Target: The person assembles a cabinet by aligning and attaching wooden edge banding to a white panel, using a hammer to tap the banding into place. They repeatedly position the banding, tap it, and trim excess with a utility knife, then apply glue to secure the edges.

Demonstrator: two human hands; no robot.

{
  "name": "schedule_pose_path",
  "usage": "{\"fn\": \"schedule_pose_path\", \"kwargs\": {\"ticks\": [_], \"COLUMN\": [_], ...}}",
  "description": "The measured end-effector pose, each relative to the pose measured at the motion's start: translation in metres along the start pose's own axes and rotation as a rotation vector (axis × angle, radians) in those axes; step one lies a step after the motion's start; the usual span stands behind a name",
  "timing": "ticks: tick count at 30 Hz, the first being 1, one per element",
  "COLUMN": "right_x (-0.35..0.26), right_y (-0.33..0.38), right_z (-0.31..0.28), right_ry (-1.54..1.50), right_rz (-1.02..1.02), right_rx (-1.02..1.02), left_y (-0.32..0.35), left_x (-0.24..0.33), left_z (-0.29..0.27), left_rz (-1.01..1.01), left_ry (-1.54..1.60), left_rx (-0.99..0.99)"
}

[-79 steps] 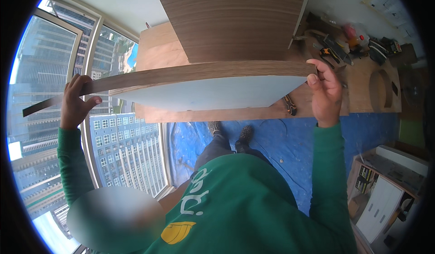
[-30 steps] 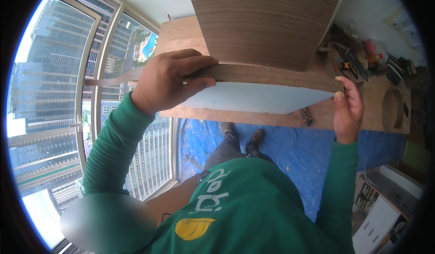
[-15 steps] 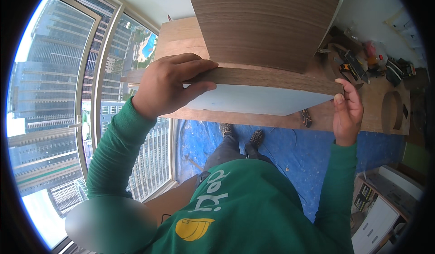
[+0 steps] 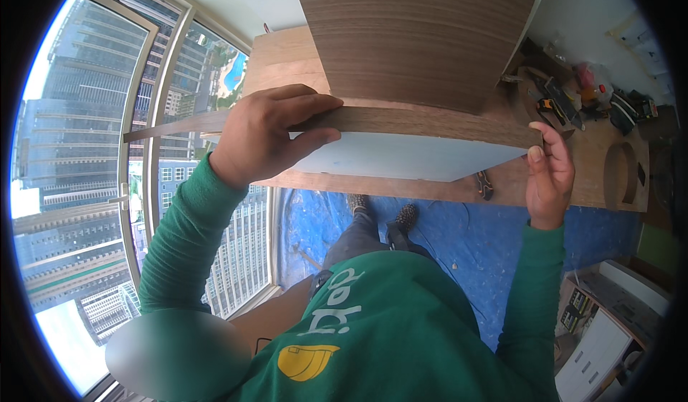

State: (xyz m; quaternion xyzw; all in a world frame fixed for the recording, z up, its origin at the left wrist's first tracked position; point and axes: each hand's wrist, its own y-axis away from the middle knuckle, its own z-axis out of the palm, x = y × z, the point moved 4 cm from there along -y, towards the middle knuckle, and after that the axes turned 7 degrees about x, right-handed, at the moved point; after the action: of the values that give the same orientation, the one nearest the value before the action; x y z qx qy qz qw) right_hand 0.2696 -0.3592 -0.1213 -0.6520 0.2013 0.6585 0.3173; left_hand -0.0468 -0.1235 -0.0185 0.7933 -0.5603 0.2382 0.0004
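Observation:
A white-faced panel (image 4: pixel 401 157) stands on edge in front of me, with a thin wood-grain edge banding strip (image 4: pixel 416 122) along its top edge. My left hand (image 4: pixel 261 133) is closed over that edge toward the left, fingers on top and thumb against the near side. The strip's loose end runs out past this hand toward the window. At the panel's right corner, my right hand (image 4: pixel 550 176) pinches the strip's end between thumb and fingers. Whether the strip is stuck down cannot be seen.
Behind stands a large wood-grain panel (image 4: pixel 416 36) on a plywood worktop (image 4: pixel 276 54). A utility knife (image 4: pixel 550 108), an orange-and-black tool (image 4: pixel 484 185), other tools and a coiled strip (image 4: pixel 620 176) lie to the right. Blue sheeting (image 4: pixel 444 259) covers the floor. A window (image 4: pixel 79 151) is at left.
The strip's loose end now reaches farther left, across the window frame, where before it stopped close to my left hand. Both hands keep nearly the same place.

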Motion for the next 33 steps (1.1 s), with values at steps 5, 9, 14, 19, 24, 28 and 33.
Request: {"fn": "schedule_pose_path", "kwargs": {"ticks": [5,9,14,19,24,28,33], "right_x": [0.000,0.001,0.001,-0.001,0.000,-0.005,-0.041], "right_y": [0.000,0.000,0.000,-0.001,0.000,0.001,-0.005], "right_z": [0.000,-0.002,0.001,0.002,-0.002,0.004,0.019], "right_ry": [0.003,-0.001,0.007,-0.007,-0.003,-0.037,0.226], "right_rz": [-0.004,0.007,-0.013,0.005,0.035,0.044,-0.291], "right_rx": [-0.007,-0.003,0.003,-0.001,-0.020,-0.013,0.036], "left_y": [0.001,0.001,0.002,0.001,0.001,0.002,0.003], "left_x": [-0.003,-0.002,-0.001,-0.001,-0.003,-0.003,-0.002], "left_z": [0.002,0.004,0.003,0.002,0.006,0.006,0.005], "left_rz": [-0.085,-0.081,-0.089,-0.050,-0.112,-0.120,-0.086], "left_ry": [0.025,0.024,0.012,-0.001,0.088,0.067,0.047], "left_rx": [0.016,0.041,0.026,0.032,0.029,0.019,0.034]}}
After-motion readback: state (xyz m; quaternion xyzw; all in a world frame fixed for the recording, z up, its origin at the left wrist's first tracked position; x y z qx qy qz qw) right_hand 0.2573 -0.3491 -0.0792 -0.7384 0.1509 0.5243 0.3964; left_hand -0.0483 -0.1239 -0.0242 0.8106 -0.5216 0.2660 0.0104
